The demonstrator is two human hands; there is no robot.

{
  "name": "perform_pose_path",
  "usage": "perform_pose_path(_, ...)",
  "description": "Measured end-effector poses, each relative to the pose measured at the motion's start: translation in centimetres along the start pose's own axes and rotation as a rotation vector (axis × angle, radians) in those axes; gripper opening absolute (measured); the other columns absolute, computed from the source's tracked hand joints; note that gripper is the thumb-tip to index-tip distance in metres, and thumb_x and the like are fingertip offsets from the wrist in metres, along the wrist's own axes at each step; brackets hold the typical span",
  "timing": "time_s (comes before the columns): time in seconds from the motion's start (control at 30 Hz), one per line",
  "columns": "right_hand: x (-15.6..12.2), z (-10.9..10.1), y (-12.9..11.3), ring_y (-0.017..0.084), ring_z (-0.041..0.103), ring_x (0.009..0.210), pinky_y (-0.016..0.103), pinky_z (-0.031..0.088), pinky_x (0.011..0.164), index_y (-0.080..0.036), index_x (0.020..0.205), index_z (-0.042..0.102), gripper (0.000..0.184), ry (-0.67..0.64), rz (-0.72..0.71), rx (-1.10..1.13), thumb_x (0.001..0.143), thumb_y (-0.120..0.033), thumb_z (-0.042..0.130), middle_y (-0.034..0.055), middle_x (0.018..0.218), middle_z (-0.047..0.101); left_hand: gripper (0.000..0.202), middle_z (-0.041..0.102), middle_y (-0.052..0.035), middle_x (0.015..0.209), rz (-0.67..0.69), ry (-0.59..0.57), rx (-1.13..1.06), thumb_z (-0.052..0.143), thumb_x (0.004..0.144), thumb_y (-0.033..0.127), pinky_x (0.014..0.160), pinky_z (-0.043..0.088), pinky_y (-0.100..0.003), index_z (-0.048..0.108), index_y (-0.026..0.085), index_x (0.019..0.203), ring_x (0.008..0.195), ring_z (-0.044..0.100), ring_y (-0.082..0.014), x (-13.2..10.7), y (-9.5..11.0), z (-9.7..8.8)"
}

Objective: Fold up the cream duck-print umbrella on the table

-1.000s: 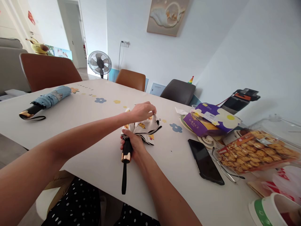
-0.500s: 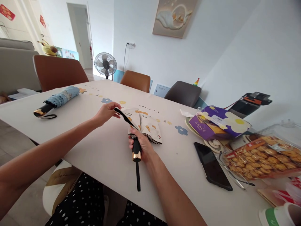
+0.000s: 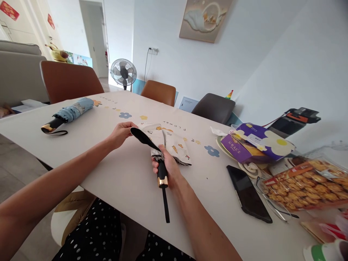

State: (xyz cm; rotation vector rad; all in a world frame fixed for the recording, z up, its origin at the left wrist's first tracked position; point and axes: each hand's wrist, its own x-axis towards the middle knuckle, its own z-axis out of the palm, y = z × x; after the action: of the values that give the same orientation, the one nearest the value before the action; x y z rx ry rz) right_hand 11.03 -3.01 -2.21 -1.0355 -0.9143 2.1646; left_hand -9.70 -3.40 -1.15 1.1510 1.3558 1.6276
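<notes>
A white folding umbrella (image 3: 178, 148) with small printed figures lies collapsed near the middle of the table, its canopy folds loose and its black lining showing. My right hand (image 3: 169, 164) is closed round the top of its black and gold handle, the thumb pressing on the cloth. A black strap hangs from the handle's end toward me. My left hand (image 3: 121, 133) pinches the edge of one canopy fold and holds it out to the left. At the far left lies a second umbrella (image 3: 75, 110), light blue, rolled up, with a black and gold handle.
On the right of the white table (image 3: 108, 185) lie a black phone (image 3: 248, 194), eyeglasses (image 3: 274, 203), a purple box (image 3: 251, 141), a tub of cookies (image 3: 307, 185) and a dark bottle (image 3: 292, 121). A cup (image 3: 324, 252) stands at the near right corner. Chairs line the far side.
My left hand has pulled the canopy fold a little further out, so more black lining shows. My right hand keeps its hold on the handle. The view has shifted slightly.
</notes>
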Motion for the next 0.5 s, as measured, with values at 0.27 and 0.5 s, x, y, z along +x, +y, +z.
perform_pose_path(0.27, -0.6, 1.2, 0.2, 0.009, 0.041, 0.033, 0.022, 0.037, 0.025, -0.016, 0.068, 0.046, 0.026, 0.181, -0.062, -0.169, 0.068, -0.035, 0.065, -0.0036, 0.046, 0.045, 0.013, 0.057, -0.0005, 0.056, -0.083, 0.029, 0.275, 0.048, 0.053, 0.016, 0.056, 0.036, -0.025, 0.061, 0.017, 0.052, 0.056, 0.047, -0.0122, 0.8, -1.4, -1.5)
perform_pose_path(0.5, -0.6, 1.3, 0.8, 0.011, 0.040, 0.029, 0.023, 0.038, 0.026, -0.017, 0.068, 0.046, 0.021, 0.223, -0.096, -0.340, 0.065, -0.029, 0.063, -0.0055, 0.036, 0.042, 0.018, 0.065, -0.0028, 0.076, 0.053, 0.296, 0.431, 0.045, 0.063, 0.017, 0.073, 0.042, -0.031, 0.063, 0.019, 0.064, 0.078, 0.058, -0.0188, -0.3, -0.3, 1.0)
